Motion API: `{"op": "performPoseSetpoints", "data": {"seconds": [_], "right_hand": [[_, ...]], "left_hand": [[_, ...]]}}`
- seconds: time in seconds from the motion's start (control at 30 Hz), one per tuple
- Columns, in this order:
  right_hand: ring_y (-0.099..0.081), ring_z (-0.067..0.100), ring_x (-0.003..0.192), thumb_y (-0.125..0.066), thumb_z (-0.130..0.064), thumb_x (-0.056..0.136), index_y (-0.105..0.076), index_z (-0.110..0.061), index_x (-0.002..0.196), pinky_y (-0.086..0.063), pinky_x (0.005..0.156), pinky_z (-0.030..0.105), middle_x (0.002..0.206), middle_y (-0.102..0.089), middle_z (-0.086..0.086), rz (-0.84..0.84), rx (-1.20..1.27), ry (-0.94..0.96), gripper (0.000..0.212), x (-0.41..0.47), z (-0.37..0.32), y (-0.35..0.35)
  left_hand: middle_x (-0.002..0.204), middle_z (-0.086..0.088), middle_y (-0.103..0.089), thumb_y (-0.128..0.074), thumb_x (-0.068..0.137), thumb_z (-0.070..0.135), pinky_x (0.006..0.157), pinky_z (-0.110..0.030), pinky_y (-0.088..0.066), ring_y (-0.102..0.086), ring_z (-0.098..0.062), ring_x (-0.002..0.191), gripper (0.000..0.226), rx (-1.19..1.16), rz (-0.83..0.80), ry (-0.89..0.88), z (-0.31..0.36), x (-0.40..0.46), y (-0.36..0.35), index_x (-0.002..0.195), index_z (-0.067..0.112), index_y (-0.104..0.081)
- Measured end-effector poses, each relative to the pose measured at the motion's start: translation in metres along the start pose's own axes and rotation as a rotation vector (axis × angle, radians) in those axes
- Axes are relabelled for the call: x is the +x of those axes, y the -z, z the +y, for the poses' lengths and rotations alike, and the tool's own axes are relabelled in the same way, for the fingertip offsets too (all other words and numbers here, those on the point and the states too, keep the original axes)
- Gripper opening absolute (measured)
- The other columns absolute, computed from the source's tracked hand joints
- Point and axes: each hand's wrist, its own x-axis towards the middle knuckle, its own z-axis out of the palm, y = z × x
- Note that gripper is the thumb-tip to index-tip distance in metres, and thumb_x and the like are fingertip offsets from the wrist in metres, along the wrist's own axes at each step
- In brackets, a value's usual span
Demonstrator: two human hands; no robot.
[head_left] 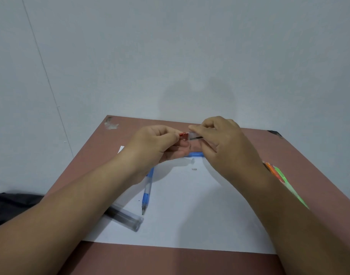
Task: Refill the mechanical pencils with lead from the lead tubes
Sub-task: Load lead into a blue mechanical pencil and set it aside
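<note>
My left hand [160, 143] pinches the red cap end [183, 135] of a small lead tube held above the table. My right hand [223, 141] pinches the tube's clear body [194, 135], in which dark leads show. Below them a blue mechanical pencil [147, 192] lies on the white paper [190, 211] with its tip toward me. Another blue pencil [196, 154] lies crosswise, mostly hidden behind my hands. Two small white pieces [193, 164] lie on the paper near it. A grey clear lead tube [124, 217] rests at the paper's left edge under my left forearm.
Orange and green pencils [279, 175] lie on the brown table [170, 261] to the right, partly behind my right forearm. A black bag [9, 207] sits left of the table. The wall stands right behind the table's far edge.
</note>
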Motion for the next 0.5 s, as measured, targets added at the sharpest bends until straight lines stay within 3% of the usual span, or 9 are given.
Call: {"op": "performPoseSetpoints", "data": {"seconds": [0.2,0.5], "right_hand": [[-0.052,0.036,0.118,-0.060,0.023,0.073,-0.067,-0.019,0.134,-0.058,0.069,0.049,0.129,-0.061,0.008,-0.052,-0.106,-0.004,0.074,-0.0003,-0.0068,-0.0013],[-0.051,0.036,0.116,-0.053,0.026,0.068,-0.063,-0.021,0.139,-0.056,0.061,0.048,0.127,-0.061,0.003,-0.074,-0.146,0.006,0.085,-0.0004,-0.0109,0.0000]], "left_hand": [[0.106,-0.018,-0.076,-0.047,0.105,0.008,0.075,-0.021,-0.059,-0.075,-0.025,0.101,0.026,-0.160,-0.093,0.137,0.0014,-0.0006,0.0023,0.111,-0.004,-0.070],[0.113,-0.021,-0.074,-0.044,0.106,0.008,0.080,-0.024,-0.060,-0.073,-0.026,0.108,0.029,-0.239,-0.123,0.242,-0.0005,0.0008,0.0063,0.118,-0.005,-0.067]]}}
